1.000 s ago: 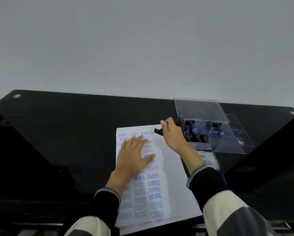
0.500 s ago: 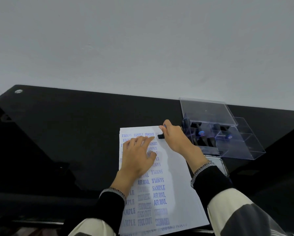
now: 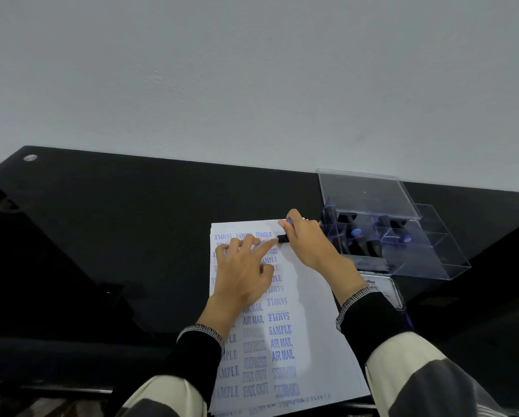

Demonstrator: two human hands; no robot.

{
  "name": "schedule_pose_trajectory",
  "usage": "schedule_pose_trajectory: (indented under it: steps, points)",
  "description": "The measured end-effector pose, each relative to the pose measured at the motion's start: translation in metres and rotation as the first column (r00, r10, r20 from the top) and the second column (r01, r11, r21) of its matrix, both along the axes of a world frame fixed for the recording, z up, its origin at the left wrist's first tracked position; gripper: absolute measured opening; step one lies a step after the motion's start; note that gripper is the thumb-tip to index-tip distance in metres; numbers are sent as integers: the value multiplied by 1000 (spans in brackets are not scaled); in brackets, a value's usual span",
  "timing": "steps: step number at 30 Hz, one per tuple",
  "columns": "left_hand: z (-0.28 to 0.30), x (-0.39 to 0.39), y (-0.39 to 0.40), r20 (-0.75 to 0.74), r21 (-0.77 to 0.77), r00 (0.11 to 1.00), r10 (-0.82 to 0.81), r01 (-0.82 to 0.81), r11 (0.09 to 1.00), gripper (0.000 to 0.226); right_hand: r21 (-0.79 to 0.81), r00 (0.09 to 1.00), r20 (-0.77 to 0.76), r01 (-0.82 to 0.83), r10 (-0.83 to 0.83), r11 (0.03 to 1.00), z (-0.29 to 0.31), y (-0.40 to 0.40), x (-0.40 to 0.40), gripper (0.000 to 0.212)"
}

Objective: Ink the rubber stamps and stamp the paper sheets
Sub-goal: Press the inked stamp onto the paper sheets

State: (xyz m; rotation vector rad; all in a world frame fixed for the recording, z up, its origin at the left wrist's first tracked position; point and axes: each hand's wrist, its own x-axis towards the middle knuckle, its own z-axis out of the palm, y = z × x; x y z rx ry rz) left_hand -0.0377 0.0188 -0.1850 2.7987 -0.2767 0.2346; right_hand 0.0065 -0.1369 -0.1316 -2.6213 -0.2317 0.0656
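A stack of white paper sheets [image 3: 315, 326] lies on the black table [image 3: 116, 236], its left half covered with blue stamped words. My right hand [image 3: 310, 242] grips a small black rubber stamp [image 3: 282, 238] with a blue top and holds it down on the sheet near its top edge. My left hand [image 3: 243, 272] lies flat on the paper, fingers spread, the index fingertip touching the stamp's base. An ink pad tin [image 3: 386, 291] sits just right of the paper, partly hidden by my right wrist.
A clear plastic box [image 3: 426, 251] with its lid raised stands at the right and holds several more black stamps [image 3: 360, 245]. A pale wall rises behind the table's far edge. The table's near edge runs under my sleeves.
My right hand brought the stamp down onto the top of the sheet. My left index finger slid right until it touches the stamp's base.
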Motion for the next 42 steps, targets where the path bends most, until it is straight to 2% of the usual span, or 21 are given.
schedule_pose_trajectory:
  steps: [7,18,31,38,42]
  points:
    - [-1,-1,-1,-2,13,1000,6,-6,1000,53,6,1000,1,1,-1,1000,-1,2,-1,20]
    - [0,-1,-2,-40,61,999,6,-4,998,63,8,1000,8,-5,5,1000,-3,4,-1,19]
    - [-4,0,-3,-24,32,1000,12,-11,999,67,-32,996,-85,-29,27,999,1,8,0,11]
    - [-5,-1,-5,10,-10,1000,3,-2,1000,72,-21,999,2,54,-54,998,-12,13,-9,13]
    - [-3,-2,-4,-4,-8,1000,7,-7,1000,72,-66,999,17,50,-49,997,-8,13,-6,14]
